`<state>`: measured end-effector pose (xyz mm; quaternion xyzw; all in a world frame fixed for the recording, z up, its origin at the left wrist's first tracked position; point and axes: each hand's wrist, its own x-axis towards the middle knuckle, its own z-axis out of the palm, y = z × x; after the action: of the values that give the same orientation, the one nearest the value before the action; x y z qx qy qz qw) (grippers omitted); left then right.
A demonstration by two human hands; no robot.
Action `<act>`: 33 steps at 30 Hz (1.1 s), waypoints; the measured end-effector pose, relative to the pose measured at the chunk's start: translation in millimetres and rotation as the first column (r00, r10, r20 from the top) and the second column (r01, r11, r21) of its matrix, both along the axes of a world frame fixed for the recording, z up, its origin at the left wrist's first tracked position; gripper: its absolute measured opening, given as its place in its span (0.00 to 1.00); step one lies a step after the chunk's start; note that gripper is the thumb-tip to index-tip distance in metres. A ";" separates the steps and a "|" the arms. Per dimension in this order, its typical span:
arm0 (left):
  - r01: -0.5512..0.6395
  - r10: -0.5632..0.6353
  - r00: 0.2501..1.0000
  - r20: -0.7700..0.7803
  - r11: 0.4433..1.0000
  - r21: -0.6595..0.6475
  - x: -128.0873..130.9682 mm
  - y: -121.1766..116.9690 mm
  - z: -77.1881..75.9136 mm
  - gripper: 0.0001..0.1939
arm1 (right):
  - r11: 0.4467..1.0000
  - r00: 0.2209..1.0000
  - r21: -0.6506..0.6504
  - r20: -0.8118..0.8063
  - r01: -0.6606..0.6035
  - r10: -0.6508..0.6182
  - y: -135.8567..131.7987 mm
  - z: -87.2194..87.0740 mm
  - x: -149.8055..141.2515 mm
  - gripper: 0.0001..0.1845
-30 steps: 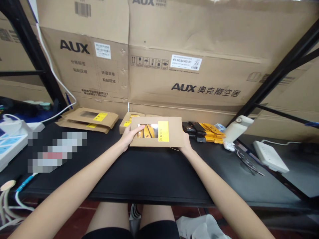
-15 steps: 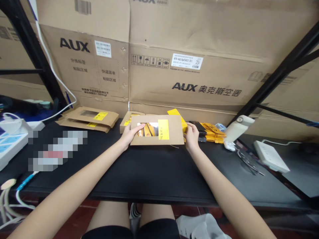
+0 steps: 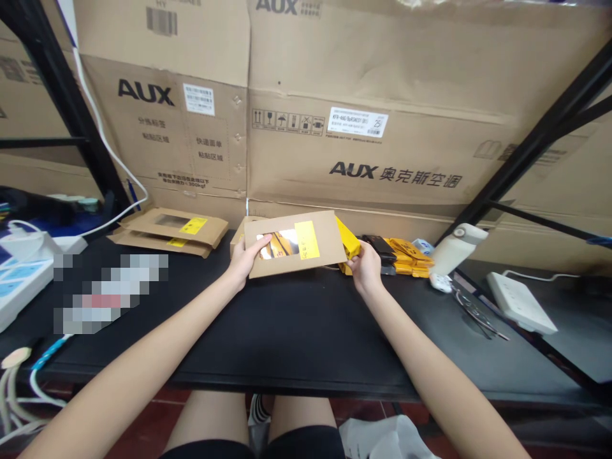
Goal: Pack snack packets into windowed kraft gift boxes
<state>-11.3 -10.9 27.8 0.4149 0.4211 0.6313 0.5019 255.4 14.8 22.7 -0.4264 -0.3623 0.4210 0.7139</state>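
Observation:
My left hand (image 3: pixel 243 260) grips the left end of a flat brown cardboard box (image 3: pixel 268 264), thumb on its front. Through the box's clear window, orange packets with dark print (image 3: pixel 283 245) show. A yellow label (image 3: pixel 306 240) sits right of the window. The box is held above the black table, its right end tilted up. My right hand (image 3: pixel 367 264) pinches a flat bright yellow piece (image 3: pixel 348 240) just at the box's right end. Part of that piece is behind the box, so I cannot tell what it is or whether it is inside.
Two similar window boxes (image 3: pixel 167 231) lie stacked at the back left, and another box (image 3: pixel 236 237) is partly hidden behind the held one. Orange and black packets (image 3: pixel 408 256) are piled at right, near a white bottle (image 3: pixel 459 252), glasses (image 3: pixel 478 312) and a white power strip (image 3: pixel 521 301).
The box has tilted, its right end rising and shifting slightly left. My right hand has moved a little down, and the yellow piece now sits lower against the box's end.

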 end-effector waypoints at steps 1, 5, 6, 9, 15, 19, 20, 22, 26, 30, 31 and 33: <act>-0.017 0.017 1.000 0.003 1.000 0.000 -0.2 0.3 0.4 0.26 | 1.000 1.000 0.001 0.014 0.006 -0.006 -1.1 0.7 -0.3 0.10; -0.058 0.057 0.998 0.025 0.998 0.019 -0.7 1.0 1.6 0.26 | 0.995 0.995 0.013 0.030 0.100 -0.100 -4.0 3.1 -1.5 0.11; -0.064 0.063 0.998 0.026 0.998 0.022 -0.9 1.1 1.6 0.26 | 0.989 0.989 0.023 0.035 0.143 -0.144 -4.1 3.3 -1.4 0.11; -0.063 0.063 0.998 0.007 0.998 0.024 -1.3 1.3 1.1 0.26 | 0.967 0.966 0.069 0.073 0.243 -0.248 -3.4 2.8 -0.3 0.11; -0.037 0.037 0.999 -0.024 0.999 0.012 -0.8 0.4 -0.2 0.27 | 0.990 0.981 0.024 0.136 0.136 -0.138 -3.8 -0.2 -2.8 0.13; 0.016 -0.016 0.999 -0.032 1.000 0.010 1.3 -1.6 -1.1 0.26 | 0.999 0.979 0.025 0.198 0.034 -0.039 -6.7 -0.2 -8.3 0.14; 0.029 -0.028 0.999 -0.033 1.000 0.012 1.9 -2.3 -1.1 0.26 | 1.000 0.976 0.031 0.219 0.000 -0.007 -7.6 -0.2 -9.4 0.15; 0.047 -0.046 0.998 -0.033 0.999 0.012 2.9 -3.9 -0.7 0.26 | 0.997 0.967 0.043 0.250 -0.064 0.051 -9.6 -0.2 -11.0 0.15; 0.070 -0.070 0.997 -0.036 0.998 0.002 2.9 -5.4 1.5 0.27 | 0.988 0.956 0.014 0.252 -0.156 0.147 -13.3 -0.1 -11.4 0.17; 0.062 -0.061 0.997 -0.043 0.998 0.003 2.2 -4.4 3.0 0.27 | 0.980 0.952 -0.030 0.234 -0.196 0.197 -14.0 1.0 -10.7 0.18; 0.062 -0.061 0.997 -0.042 0.998 0.008 2.3 -4.2 3.0 0.27 | 0.979 0.953 -0.038 0.224 -0.202 0.205 -13.6 1.2 -10.4 0.19; 0.067 -0.066 0.997 -0.037 0.998 0.021 2.7 -4.2 2.9 0.27 | 0.976 0.957 -0.046 0.190 -0.213 0.218 -12.4 1.2 -9.8 0.19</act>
<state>-8.6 -15.2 30.6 0.4458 0.4092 0.6112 0.5102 245.5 2.4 23.9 -0.4322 -0.4693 0.4573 0.6196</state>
